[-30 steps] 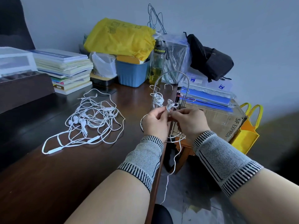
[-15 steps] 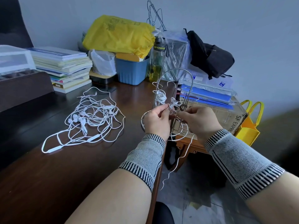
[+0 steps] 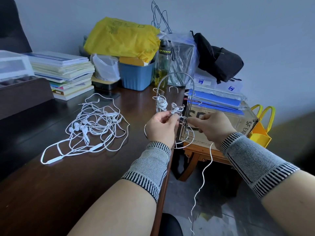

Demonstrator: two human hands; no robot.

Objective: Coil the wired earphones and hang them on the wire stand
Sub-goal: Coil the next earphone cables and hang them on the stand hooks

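Note:
A silver wire stand (image 3: 177,79) with hooks stands at the right edge of the dark wooden desk (image 3: 51,184). One coiled white earphone (image 3: 162,104) hangs on a left hook. My left hand (image 3: 160,128) pinches a small white coil (image 3: 176,110) at a middle hook. My right hand (image 3: 213,126) pinches the same earphone's cable, whose loose end (image 3: 202,176) dangles past the desk edge toward the floor. A tangled pile of white earphones (image 3: 92,126) lies on the desk to the left.
Stacked books (image 3: 64,72), a blue bin (image 3: 136,75), a yellow bag (image 3: 122,38) and a bottle (image 3: 163,65) line the back. A cardboard box (image 3: 221,126) on a wooden stool and a yellow tote (image 3: 260,126) stand right of the desk.
My right hand has moved right, away from the left one, drawing the cable out. More of the cable now hangs down toward the floor.

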